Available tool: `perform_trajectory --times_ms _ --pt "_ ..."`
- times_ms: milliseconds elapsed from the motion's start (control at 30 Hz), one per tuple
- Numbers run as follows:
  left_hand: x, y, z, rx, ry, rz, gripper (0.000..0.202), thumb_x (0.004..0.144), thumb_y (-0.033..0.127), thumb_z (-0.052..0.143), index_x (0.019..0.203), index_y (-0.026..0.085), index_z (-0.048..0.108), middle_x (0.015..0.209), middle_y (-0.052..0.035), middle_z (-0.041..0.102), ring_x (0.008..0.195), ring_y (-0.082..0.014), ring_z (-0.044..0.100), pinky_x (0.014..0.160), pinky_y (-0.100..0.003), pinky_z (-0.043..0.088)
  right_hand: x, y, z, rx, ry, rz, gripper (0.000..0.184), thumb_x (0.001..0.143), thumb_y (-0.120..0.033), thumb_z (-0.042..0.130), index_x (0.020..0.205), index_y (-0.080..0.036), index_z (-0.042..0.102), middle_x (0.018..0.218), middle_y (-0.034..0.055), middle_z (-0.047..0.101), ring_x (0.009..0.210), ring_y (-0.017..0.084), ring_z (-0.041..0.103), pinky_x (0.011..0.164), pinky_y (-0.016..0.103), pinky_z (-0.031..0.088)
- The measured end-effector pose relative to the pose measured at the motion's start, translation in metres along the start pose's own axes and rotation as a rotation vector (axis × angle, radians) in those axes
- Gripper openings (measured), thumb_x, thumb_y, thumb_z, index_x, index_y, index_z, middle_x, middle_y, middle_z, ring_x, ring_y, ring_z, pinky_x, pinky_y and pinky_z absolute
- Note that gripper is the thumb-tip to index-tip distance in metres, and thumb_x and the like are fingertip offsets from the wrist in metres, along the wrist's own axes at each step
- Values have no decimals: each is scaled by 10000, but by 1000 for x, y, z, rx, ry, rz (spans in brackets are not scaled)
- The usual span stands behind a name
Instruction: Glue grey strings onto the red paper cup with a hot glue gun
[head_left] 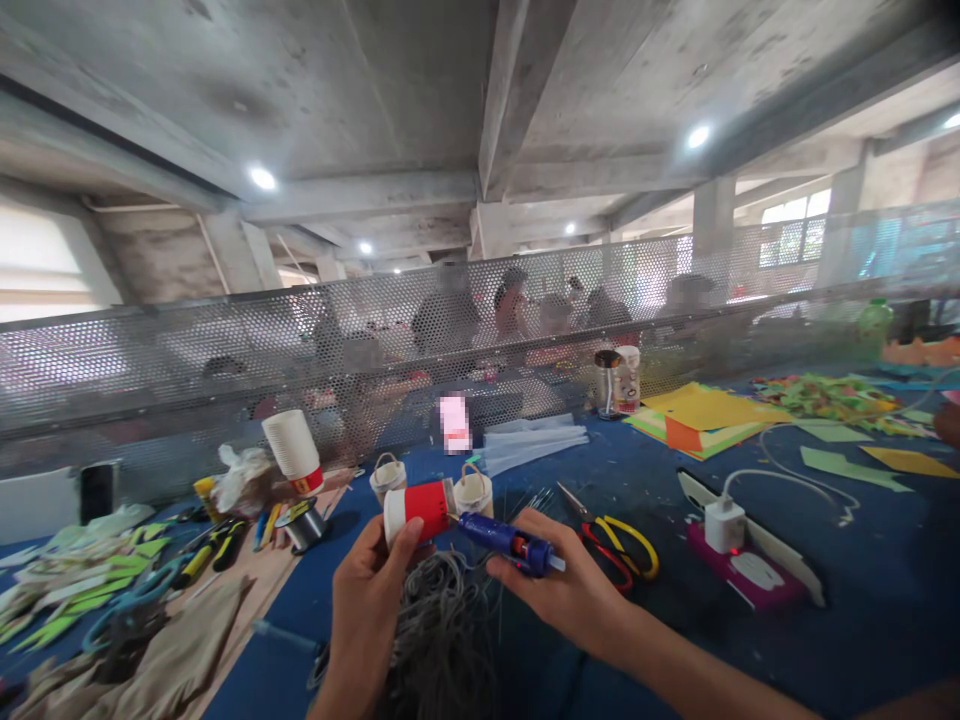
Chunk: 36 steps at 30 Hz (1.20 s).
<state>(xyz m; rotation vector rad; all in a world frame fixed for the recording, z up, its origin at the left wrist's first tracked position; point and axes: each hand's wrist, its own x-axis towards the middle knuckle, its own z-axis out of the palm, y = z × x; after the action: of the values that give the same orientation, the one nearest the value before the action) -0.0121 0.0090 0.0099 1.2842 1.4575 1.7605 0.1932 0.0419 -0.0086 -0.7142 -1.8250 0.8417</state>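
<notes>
A blue tabletop [885,600] spreads beneath your work, where your left hand [371,570] grips a red-and-white paper cup [424,512], tipped sideways at that hand's one o'clock. Your right hand [566,575] wraps around a blue glue gun [487,533] at its ten o'clock, aimed at the cup's three-o'clock end; gray cord [442,640] lies at your left hand's four o'clock.

Two hands [375,575], one glue gun [491,535], one held cup [426,507], two handled baskets [474,495], one cup stack [289,445]
</notes>
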Motion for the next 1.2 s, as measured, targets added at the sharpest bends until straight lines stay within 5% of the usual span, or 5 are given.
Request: perform_trajectory --times_ms 1200 --pt "1 0 2 142 55 79 437 743 516 689 977 147 694 865 -29 762 783 -214 680 677 -253 560 0 13 3 -73 32 5 308 853 -313 654 671 -199 432 742 -35 429 648 108 416 568 229 339"
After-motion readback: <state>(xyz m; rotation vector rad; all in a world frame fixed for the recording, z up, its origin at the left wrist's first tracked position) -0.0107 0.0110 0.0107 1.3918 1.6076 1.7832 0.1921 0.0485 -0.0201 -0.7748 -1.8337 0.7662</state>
